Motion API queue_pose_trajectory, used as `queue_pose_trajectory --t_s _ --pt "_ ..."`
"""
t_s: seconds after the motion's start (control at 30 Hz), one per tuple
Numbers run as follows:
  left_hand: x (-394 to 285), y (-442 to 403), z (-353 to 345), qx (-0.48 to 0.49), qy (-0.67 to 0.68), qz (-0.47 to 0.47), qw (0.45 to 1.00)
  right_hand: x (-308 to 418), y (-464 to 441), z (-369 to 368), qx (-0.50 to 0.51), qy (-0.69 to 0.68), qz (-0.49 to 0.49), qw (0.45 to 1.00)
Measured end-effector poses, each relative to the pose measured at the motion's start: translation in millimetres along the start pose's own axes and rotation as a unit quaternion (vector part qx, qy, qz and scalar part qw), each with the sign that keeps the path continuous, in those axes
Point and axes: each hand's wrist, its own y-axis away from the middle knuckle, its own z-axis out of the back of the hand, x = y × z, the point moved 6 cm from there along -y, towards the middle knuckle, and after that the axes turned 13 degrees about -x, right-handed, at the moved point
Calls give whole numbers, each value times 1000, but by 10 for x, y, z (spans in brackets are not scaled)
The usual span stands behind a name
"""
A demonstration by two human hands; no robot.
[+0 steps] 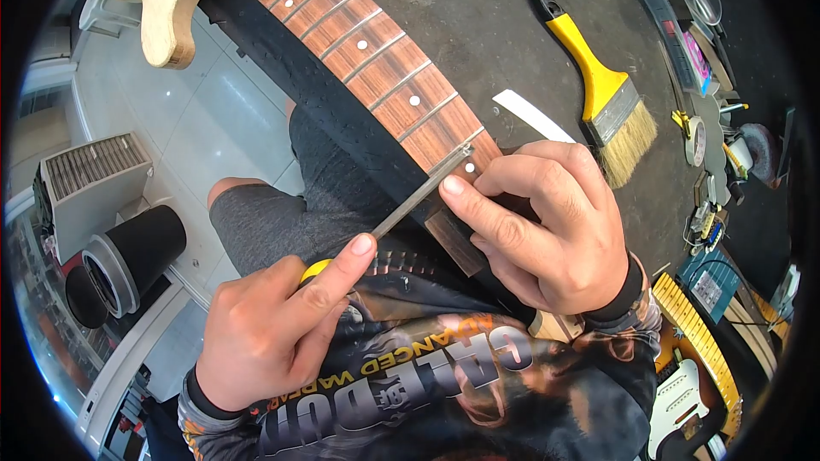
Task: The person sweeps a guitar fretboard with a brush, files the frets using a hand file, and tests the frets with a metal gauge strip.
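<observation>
A guitar neck (pixel 363 43) with a reddish-brown fretboard, metal frets and white dot inlays runs from the top left down to my hands. My left hand (pixel 278 316) is closed round the yellow handle of a slim metal file (pixel 414 201), its index finger stretched along the shaft. The file's far end lies across the fretboard, at a fret close to my right hand. My right hand (pixel 555 226) is bent over the end of the neck, fingers curled against it and one fingertip beside the file. Its grip underneath is hidden.
A yellow-handled brush (pixel 602 90) and a white strip (pixel 534 115) lie on the dark worktop (pixel 461 8). A pale wooden guitar body (pixel 166 13) is at top left. Another guitar (pixel 683 410) stands at lower right. A black cylindrical container (pixel 141 252) is at left.
</observation>
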Motion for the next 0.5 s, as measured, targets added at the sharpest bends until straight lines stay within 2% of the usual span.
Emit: queue_pose_trajectory --t_s 0.5 --pt "-50 -51 21 10 -4 9 1000 3 -7 7 3 -7 -8 1000"
